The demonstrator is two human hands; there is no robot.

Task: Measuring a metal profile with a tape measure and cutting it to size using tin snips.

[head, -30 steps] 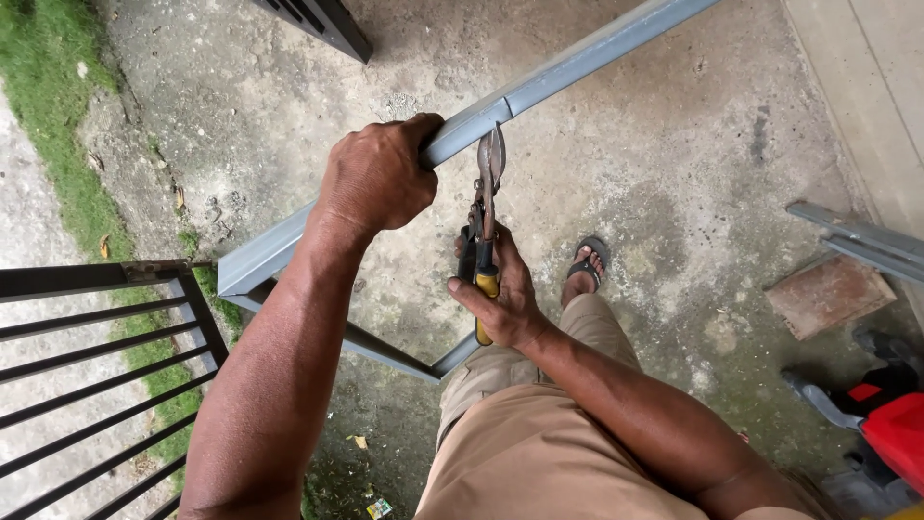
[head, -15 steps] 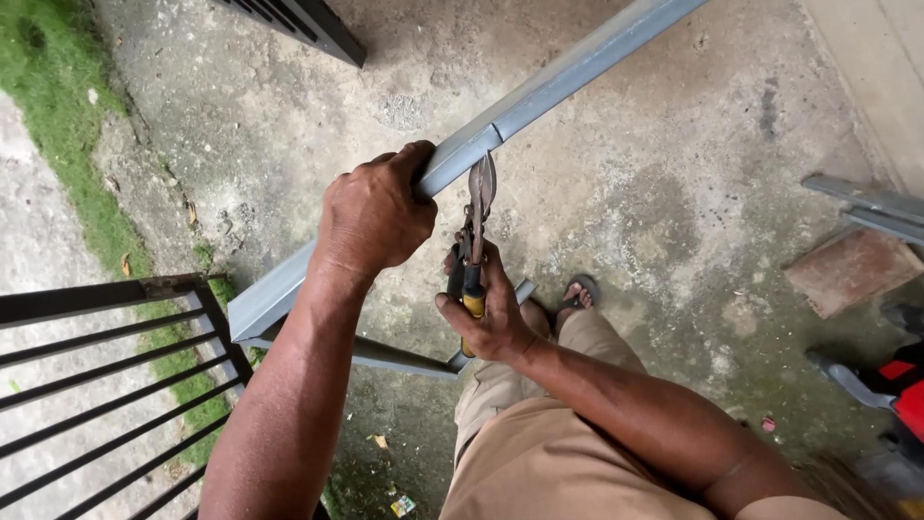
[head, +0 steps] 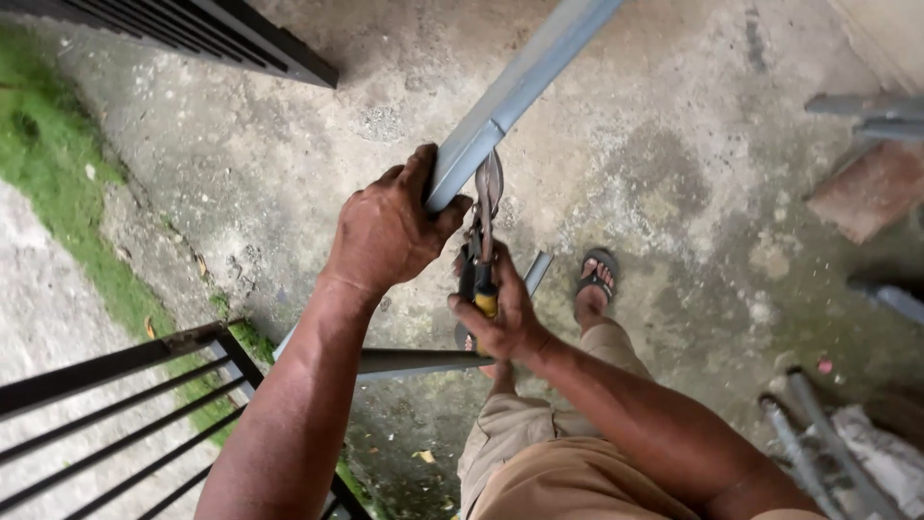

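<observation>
A long grey metal channel runs diagonally from the top of the view down to the lower left. My left hand grips it from above near its middle. My right hand is closed on the black and yellow handles of metal snips, whose jaws bite the channel's edge just right of my left hand. Below, my sandalled foot rests on the concrete.
A black metal railing stands at the lower left, another dark grille at the top left. Grass borders the concrete. More grey channels, a brick and tools lie at the right.
The view has shifted, so the hands and channel sit lower and further right in frame. Both hands keep their grips; the red tool at the right has left the view.
</observation>
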